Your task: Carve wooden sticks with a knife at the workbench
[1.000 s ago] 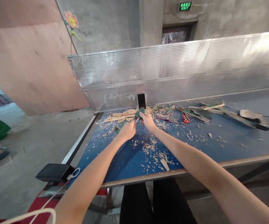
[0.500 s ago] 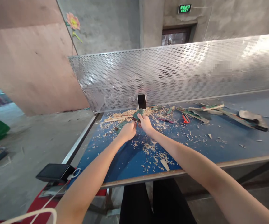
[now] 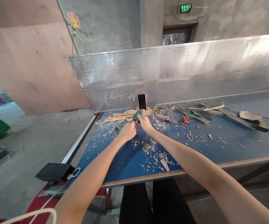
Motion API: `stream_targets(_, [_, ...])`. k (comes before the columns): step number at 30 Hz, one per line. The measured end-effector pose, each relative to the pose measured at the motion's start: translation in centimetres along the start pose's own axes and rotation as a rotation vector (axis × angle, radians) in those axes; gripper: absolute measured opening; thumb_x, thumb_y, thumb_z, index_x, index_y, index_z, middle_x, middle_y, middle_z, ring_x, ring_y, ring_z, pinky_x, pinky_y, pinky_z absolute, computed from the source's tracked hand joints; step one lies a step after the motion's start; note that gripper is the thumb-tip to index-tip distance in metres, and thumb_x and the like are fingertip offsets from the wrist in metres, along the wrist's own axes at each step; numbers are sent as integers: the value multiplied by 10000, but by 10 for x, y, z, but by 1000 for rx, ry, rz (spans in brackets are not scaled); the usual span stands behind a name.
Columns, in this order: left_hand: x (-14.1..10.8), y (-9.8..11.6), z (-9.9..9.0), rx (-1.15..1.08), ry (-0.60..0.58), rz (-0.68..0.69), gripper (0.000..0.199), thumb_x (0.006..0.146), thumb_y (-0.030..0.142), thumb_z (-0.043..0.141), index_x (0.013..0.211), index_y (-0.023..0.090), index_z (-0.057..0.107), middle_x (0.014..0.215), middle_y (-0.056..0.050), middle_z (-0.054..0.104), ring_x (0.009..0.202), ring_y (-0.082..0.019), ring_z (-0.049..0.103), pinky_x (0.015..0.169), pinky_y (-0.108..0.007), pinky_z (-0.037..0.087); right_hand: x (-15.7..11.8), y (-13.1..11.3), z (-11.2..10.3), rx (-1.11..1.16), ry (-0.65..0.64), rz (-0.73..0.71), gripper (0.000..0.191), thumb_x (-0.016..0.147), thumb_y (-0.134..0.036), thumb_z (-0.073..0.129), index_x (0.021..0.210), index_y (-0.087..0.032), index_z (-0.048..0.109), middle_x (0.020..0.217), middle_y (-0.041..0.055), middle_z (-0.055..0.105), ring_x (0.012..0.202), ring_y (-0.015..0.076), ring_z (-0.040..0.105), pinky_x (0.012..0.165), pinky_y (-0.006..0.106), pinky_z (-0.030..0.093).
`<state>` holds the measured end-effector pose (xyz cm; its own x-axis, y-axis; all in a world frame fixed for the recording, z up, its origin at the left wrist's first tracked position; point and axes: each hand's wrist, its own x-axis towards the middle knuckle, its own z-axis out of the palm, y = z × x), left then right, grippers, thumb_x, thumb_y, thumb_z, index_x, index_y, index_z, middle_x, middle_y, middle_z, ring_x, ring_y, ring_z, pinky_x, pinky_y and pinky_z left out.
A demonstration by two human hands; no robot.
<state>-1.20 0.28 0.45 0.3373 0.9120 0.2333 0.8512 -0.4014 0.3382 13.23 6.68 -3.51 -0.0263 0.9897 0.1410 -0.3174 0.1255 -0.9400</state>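
1. I see a green piece (image 3: 137,115) up above the table (image 3: 118,163), just past the person's fingertips. It lies ahead of both hands, farther from the body.
2. The right hand (image 3: 146,123) is the nearer one: it grips the green piece, with the thumb on top.
3. The left hand (image 3: 128,132) sits just beside it, lower and to the left. Its fingers curl in tight, but I can't tell what they grip, because they hide it.
4. The green piece is stubby. Its longer way seems to slant, from low on the left to high on the right.
5. It looks dark green, flat and a bit bent, like stiff cloth or paper. I can't tell which.
6. Behind it, a phone (image 3: 142,101) stands by the metal screen (image 3: 169,73).
7. Curly wood bits (image 3: 153,150) lie all around, and a pale stick (image 3: 119,118) lies to the left.
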Motion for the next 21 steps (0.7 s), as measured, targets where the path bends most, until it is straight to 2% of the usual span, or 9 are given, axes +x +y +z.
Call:
stream_targets(3, [1, -3, -1, -6, 13, -3, 369, 1124, 315, 350, 1073, 169, 685, 911, -158, 757, 818, -276, 724, 742, -349, 469, 2, -3, -1, -11, -30, 12, 513, 908, -531, 779, 663, -271, 411, 435, -93, 356, 372, 95, 339, 376, 240, 302])
stream_targets(8, [-3, 3, -5, 8, -41, 6, 366, 1123, 327, 352, 985, 188, 661, 818, -116, 716, 705, -238, 667, 692, -337, 441, 18, -21, -31, 75, 226, -15, 473, 974, -460, 701, 674, -269, 388, 429, -113, 288, 366, 85, 284, 370, 229, 275])
stream_targets(10, [-4, 6, -4, 23, -56, -2, 365, 1122, 323, 352, 981, 187, 660, 811, -116, 715, 701, -239, 667, 692, -337, 444, 19, -22, -34, 69, 277, -14, 463, 991, -445, 676, 678, -268, 385, 424, -110, 292, 361, 85, 280, 364, 226, 264])
stream_targets(12, [-4, 6, -1, 28, -58, -4, 371, 1123, 321, 352, 987, 183, 669, 832, -128, 729, 735, -250, 691, 706, -338, 455, 15, -16, -26, 50, 235, 1, 465, 984, -465, 690, 684, -266, 396, 429, -98, 333, 364, 85, 294, 360, 226, 262])
stream_targets(17, [0, -2, 4, 4, -1, 5, 326, 1112, 279, 382, 1107, 168, 689, 935, -166, 771, 859, -286, 745, 755, -345, 481, 0, 0, 2, 43, -11, 25, 494, 945, -566, 729, 697, -272, 419, 442, -92, 346, 377, 96, 314, 367, 237, 298])
stream_targets(19, [1, -3, 3, 0, 14, 3, 341, 1116, 289, 372, 1105, 166, 690, 928, -164, 769, 850, -284, 741, 757, -347, 484, 2, -2, 0, 40, -27, 20, 493, 929, -549, 752, 689, -270, 423, 446, -91, 343, 385, 99, 324, 372, 241, 305])
stream_targets(21, [1, -1, 0, 7, 4, 1, 366, 1122, 312, 356, 1056, 171, 688, 890, -149, 756, 810, -268, 726, 742, -342, 478, 7, -8, -10, 51, 22, 4, 489, 922, -519, 765, 682, -266, 421, 451, -91, 346, 393, 95, 323, 375, 238, 300])
